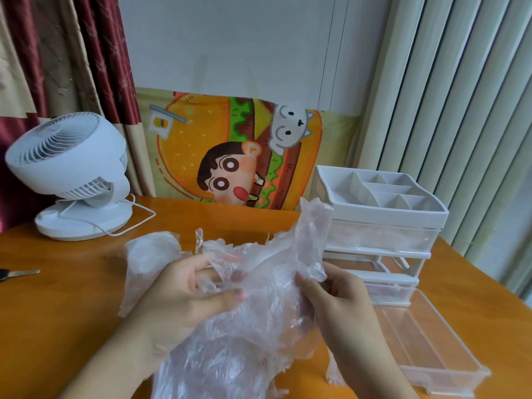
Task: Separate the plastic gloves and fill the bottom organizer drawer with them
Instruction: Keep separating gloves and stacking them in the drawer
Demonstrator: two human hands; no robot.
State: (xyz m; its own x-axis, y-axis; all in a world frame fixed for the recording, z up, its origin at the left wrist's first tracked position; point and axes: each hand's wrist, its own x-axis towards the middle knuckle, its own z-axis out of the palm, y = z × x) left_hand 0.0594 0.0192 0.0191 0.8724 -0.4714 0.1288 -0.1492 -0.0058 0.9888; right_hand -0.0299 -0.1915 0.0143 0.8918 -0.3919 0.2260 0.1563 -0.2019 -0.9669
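Observation:
A crumpled bunch of clear plastic gloves (pixel 259 312) hangs between both hands above the orange table. My left hand (pixel 184 295) grips the bunch from the left, thumb and fingers curled into the film. My right hand (pixel 336 295) pinches a fold at its right side. One more clear glove (pixel 149 260) lies flat behind my left hand. The white organizer (pixel 377 226) stands at the right. Its clear bottom drawer (pixel 426 341) is pulled far out toward me and looks bare inside.
A white desk fan (pixel 72 174) with its cord stands at the back left. A key (pixel 20 273) lies at the left table edge. A cartoon burger cloth (pixel 239 151) leans against the wall. Curtains hang left and right.

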